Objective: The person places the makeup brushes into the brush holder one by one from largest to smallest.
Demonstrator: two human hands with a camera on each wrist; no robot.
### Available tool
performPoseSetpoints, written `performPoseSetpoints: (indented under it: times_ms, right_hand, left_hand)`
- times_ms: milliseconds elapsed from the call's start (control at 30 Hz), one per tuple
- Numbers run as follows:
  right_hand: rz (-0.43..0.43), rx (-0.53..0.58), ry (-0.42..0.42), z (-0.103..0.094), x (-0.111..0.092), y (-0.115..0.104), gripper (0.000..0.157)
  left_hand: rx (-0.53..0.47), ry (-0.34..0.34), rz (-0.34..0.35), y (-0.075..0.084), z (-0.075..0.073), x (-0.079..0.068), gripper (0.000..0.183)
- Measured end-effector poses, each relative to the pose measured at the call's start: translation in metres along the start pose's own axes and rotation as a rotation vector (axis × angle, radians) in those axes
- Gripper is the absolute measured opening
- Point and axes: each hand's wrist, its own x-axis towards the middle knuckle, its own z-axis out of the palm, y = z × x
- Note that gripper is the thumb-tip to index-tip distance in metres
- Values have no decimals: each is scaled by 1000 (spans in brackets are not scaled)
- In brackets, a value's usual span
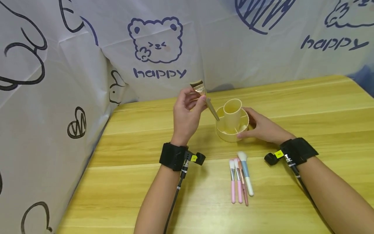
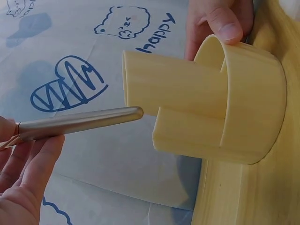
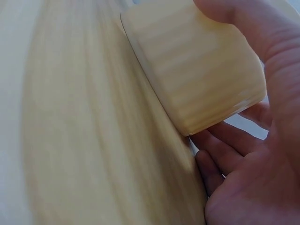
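My left hand (image 1: 187,113) pinches a flat-topped makeup brush (image 1: 212,109) by its gold handle, bristles up. The handle's lower end points down at the left rim of a cream round brush holder (image 1: 228,138), which has a tall slanted tube and several dividers. In the left wrist view, the tip of the brush (image 2: 82,123) is beside the holder's tube (image 2: 176,82). My right hand (image 1: 267,130) holds the holder from the right, thumb on the near wall and fingers round the far side. The right wrist view shows the holder's ribbed outer wall (image 3: 197,65) against the thumb.
Nearer me on the wooden table (image 1: 131,191) lie two pink-handled brushes (image 1: 232,191), a rose-coloured brush (image 1: 244,193) and a blue-and-white brush (image 1: 246,172), side by side. A white cloth (image 1: 157,84) with drawings hangs behind the table and along its left.
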Motion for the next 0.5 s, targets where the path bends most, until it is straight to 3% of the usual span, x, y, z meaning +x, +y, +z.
performPoseSetpoints:
  times_ms: [333, 500]
  right_hand:
    - [-16, -5, 20, 2, 2, 0, 109]
    - [-18, 26, 73, 5, 4, -1, 102]
  left_hand:
    - [-2, 4, 23, -2, 1, 0, 27]
    - [10, 0, 23, -3, 2, -1, 27]
